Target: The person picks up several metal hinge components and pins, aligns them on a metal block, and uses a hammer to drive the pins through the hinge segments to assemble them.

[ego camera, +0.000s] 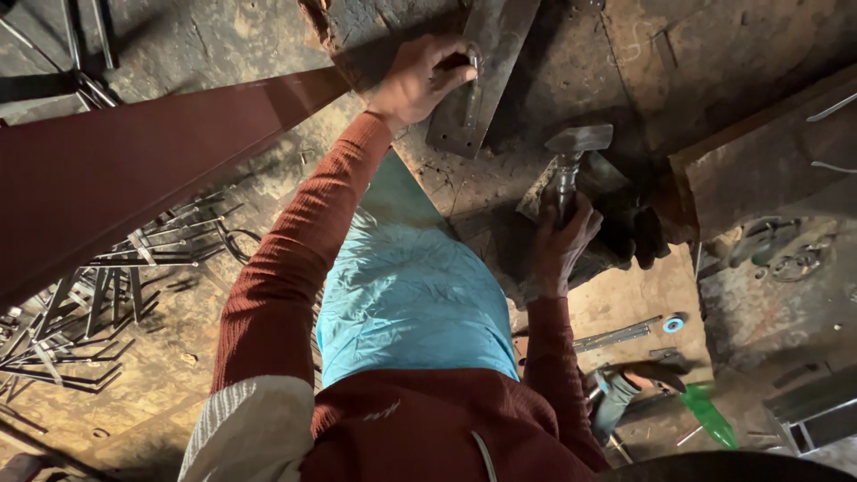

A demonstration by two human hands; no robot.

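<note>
My left hand (420,78) reaches forward and grips a small metal piece against a flat steel plate (486,54) that lies on a worn block. My right hand (561,239) is closed round the handle of a steel hammer (578,141), its head raised a little to the right of the plate. Both arms wear rust-red ribbed sleeves, and a light blue cloth covers my lap between them.
A long dark red metal beam (116,170) runs across the left. Bent steel rods (80,312) lie heaped on the dirt floor below it. At the right are a rusty box (768,170), a hinge strip (616,336), a green bottle (710,415) and a power tool (638,384).
</note>
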